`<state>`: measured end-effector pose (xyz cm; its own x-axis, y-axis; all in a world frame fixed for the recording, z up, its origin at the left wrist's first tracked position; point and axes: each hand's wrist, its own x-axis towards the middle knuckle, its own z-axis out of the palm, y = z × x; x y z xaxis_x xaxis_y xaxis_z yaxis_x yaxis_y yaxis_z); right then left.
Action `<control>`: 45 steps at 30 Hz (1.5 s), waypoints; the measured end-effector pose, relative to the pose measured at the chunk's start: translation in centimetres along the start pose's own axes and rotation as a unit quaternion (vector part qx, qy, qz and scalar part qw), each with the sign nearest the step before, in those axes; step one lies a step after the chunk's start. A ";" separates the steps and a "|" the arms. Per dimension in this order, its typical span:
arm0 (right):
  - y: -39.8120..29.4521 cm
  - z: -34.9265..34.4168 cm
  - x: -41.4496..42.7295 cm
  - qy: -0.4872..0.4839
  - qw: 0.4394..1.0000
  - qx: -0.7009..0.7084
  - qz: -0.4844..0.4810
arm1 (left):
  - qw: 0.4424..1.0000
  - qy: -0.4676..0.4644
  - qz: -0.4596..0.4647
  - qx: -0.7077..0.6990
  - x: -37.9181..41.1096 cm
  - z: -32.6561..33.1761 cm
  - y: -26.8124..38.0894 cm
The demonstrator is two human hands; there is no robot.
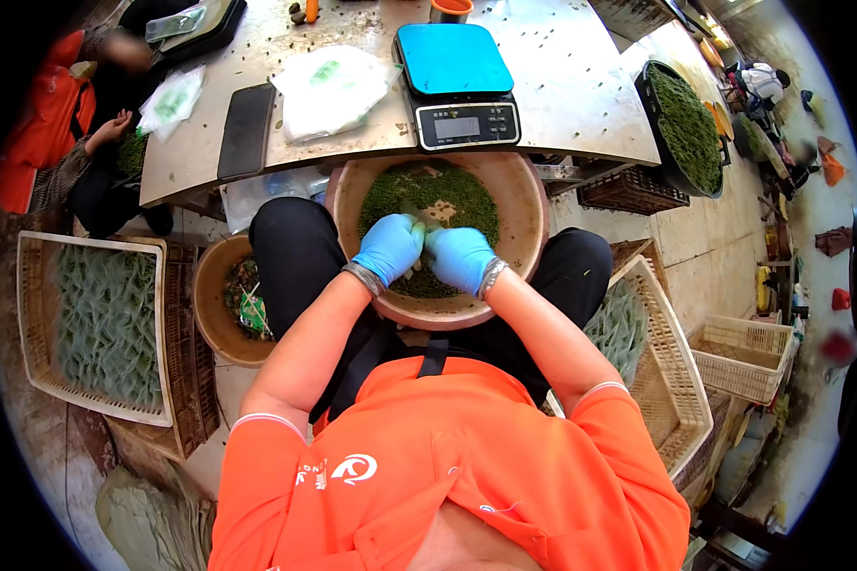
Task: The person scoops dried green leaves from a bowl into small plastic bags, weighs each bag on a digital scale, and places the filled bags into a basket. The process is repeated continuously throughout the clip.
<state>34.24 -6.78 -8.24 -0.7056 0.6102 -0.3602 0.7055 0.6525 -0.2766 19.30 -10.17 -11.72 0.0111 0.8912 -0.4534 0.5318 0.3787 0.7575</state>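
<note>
My left hand (389, 248), in a blue glove, is closed above a wide round basin (521, 207) between my knees. Close beside it, almost touching, is my right hand (460, 258), gloved the same way. A small pale, blurred thing shows between the fingertips, perhaps the edge of a clear bag; which hand grips it I cannot tell. Chopped green pieces (428, 193) cover much of the basin's bottom. Beyond the basin, on the metal table (578, 93), stand a digital scale (464, 86) with a blue plate and a stack of printed plastic bags (332, 93).
A dark phone (246, 130) lies at the table's edge. At left are a crate of filled bags (107, 321) and a brown tub (211, 314); at right, another crate (675, 371) and a black tub of chopped greens (689, 128). A co-worker (43, 135) sits at upper left.
</note>
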 end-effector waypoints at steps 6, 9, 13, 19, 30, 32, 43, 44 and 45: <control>4.0 -2.0 -0.9 0.107 0.973 0.202 0.033 | 0.971 0.116 0.199 -0.061 -0.5 -0.3 -0.1; -0.1 -5.1 -1.7 0.017 0.902 0.430 0.044 | 0.969 -0.023 0.184 -0.164 -0.2 0.9 -0.2; -0.3 -9.3 -2.4 -0.121 0.927 0.349 0.069 | 0.985 -0.043 0.101 -0.135 -1.4 -0.2 0.9; 0.1 -9.2 -3.2 -0.111 0.950 0.292 0.002 | 0.975 0.011 0.134 -0.179 -1.3 0.5 0.8; -0.4 -5.7 -2.5 -0.037 0.996 0.070 -0.036 | 0.979 0.088 0.177 -0.047 -1.6 0.7 0.9; -0.3 -6.0 -2.7 -0.020 0.997 0.062 -0.044 | 0.966 0.089 0.194 -0.145 -1.6 0.8 1.0; -1.1 -9.7 -6.7 0.300 0.943 0.103 -0.096 | 0.911 0.065 0.199 -0.354 -0.3 1.0 -0.5; -0.9 -10.3 -6.2 0.336 0.927 0.153 -0.065 | 0.903 0.066 0.201 -0.373 -0.4 1.1 -0.6; -1.6 -11.4 -5.8 0.341 0.929 0.142 -0.004 | 0.911 0.075 0.199 -0.354 -0.4 1.2 -0.6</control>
<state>36.43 -6.29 4.47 -0.5212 0.8115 0.2643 0.6205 0.5729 -0.5354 20.03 -11.08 -12.54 -0.0604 0.9971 -0.0467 -0.1686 0.0359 0.9850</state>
